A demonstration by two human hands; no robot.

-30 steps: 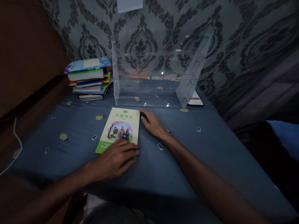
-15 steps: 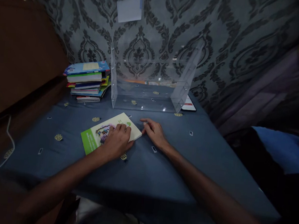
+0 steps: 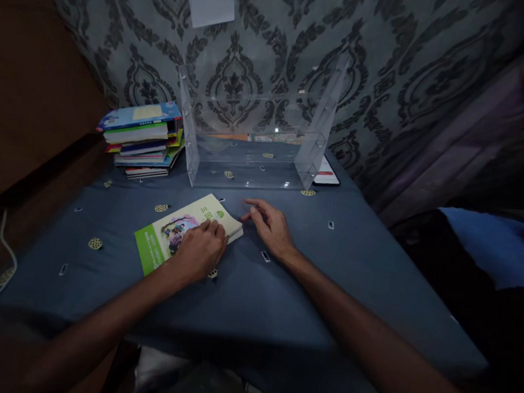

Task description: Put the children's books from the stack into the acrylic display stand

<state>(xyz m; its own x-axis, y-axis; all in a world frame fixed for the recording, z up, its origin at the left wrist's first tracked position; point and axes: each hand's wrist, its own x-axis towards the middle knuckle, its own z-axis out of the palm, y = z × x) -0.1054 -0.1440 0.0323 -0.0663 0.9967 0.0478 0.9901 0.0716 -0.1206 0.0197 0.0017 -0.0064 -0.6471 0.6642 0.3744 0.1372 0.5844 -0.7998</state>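
A paperback book [image 3: 181, 226] with a pale cover, a green band and a coloured picture lies slanted on the cloth-covered table. My left hand [image 3: 201, 249] is closed over its near edge, fingers bent on top of the cover; the thumb is mostly hidden. At the right corner the pages part slightly below the cover. Just right of that corner, my right hand [image 3: 271, 226] is apart from the book, holding nothing, with the index finger stretched out and the thumb separate. Behind both hands stands a clear acrylic rack [image 3: 189, 132].
A stack of books [image 3: 143, 140] stands at the back left. Behind the rack's right side lies a phone or tablet [image 3: 327, 173]. The patterned tablecloth [image 3: 328, 276] covers the table. A white cable [image 3: 7, 247] hangs at the left, and a papered wall rises behind.
My right hand has drawn slightly away from the book's corner. My left fingers have shifted toward the near edge, and the corner pages have parted a little. The whole view has shifted slightly.
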